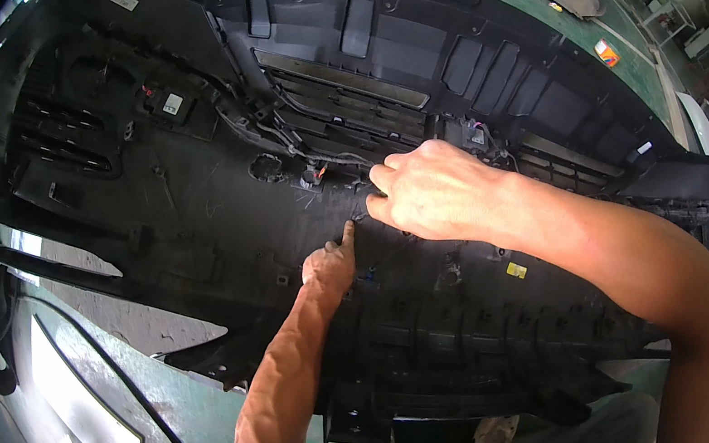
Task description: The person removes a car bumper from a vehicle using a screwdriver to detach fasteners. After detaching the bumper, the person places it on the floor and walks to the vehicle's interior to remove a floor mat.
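A large black car bumper [237, 230] lies with its inner side facing me. My left hand [329, 265] reaches in from below, its index finger stretched out with the tip at the bumper's inner surface and the other fingers curled; no object shows in it. Just to the right and above, my right hand [432, 190] is closed, knuckles up. Its fingertips point down at the bumper and whatever they grip is hidden. A black wiring harness [322, 155] runs along the bumper and passes behind the right hand. Left of that hand sits a small round sensor fitting [311, 176] with an orange connector.
A slatted grille [344, 90] is set in the bumper's far side. A yellow label [517, 270] sticks near the right forearm. White panels [77, 391] and a black hose [128, 393] lie at the left. An orange-and-white packet [606, 53] rests on the green surface at the far right.
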Demonstrator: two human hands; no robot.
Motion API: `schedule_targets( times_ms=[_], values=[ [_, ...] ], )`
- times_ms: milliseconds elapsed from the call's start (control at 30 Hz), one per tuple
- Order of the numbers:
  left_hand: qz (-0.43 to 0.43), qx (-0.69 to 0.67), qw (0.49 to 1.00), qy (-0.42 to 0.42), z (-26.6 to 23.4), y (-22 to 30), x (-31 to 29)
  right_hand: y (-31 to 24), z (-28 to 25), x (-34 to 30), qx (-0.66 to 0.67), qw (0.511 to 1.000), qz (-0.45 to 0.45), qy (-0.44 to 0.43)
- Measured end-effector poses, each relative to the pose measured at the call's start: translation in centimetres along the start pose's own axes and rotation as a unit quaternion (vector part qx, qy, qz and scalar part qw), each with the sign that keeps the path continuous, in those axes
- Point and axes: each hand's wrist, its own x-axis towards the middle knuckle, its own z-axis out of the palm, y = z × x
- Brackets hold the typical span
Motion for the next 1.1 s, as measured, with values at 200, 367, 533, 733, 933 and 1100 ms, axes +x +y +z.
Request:
schedule_targets(
  times_ms=[200, 367, 533, 733, 933, 1100],
  values=[
    [0.0, 0.015, 1.0, -0.018, 1.2, -0.5, -0.5, -1.3, 1.7, 1.6, 0.172, 0.946, 0.27, -0.043],
    [0.006, 0.005, 1.0, -0.014, 0.5, -0.3, -0.2, -1.1, 1.5, 0.5, 0.004, 0.997, 0.038, 0.072],
    [0.004, 0.002, 1.0, -0.004, -0.4, 0.0, 0.2, -1.8, 0.2, 0.6, 0.078, 0.98, 0.164, 0.083],
    [0.011, -0.004, 1.0, -0.022, 1.2, -0.6, -0.1, -2.4, 0.9, 1.5, 0.063, 0.992, 0.093, 0.056],
    [0.02, 0.003, 1.0, 0.018, 0.6, -0.7, 1.4, -1.4, 0.9, 0.8, 0.062, 0.989, 0.118, 0.065],
    [0.016, 0.007, 0.999, -0.032, 1.1, -0.8, 0.1, -3.1, -0.9, -0.2, 0.015, 0.989, 0.147, -0.021]
  ],
)
